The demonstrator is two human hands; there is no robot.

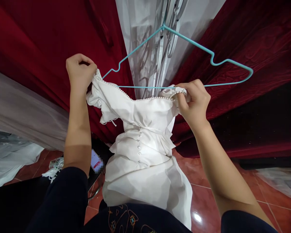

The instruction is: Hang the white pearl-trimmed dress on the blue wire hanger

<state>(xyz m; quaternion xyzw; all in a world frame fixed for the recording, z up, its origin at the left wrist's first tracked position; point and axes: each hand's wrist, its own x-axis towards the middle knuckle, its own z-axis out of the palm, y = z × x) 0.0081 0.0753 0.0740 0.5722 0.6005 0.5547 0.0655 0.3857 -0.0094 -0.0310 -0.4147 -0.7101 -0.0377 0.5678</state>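
Both forearms are raised from dark sleeves toward a white dress (140, 129), which serves as the reference for everything else. The left hand (79, 72) is lifted to the dress's upper left corner, wrist bent, and its grip is clenched on the gathered, pearl-edged shoulder fabric there. The right hand (194, 102) is held slightly lower at the dress's upper right corner, fingers curled over the beaded neckline, so that grip too is closed on the cloth. The dress is stretched between the two grips and hangs down from them, its buttoned front facing the camera and its skirt falling to the person's lap. A teal wire hanger (184, 61) is seen just above the neckline, its bottom bar running close along the top edge of the dress; its right end reaches well beyond the right hand. Red velvet drapery (38, 35) is spread behind the dress, and a red tiled floor (203, 191) lies below it.
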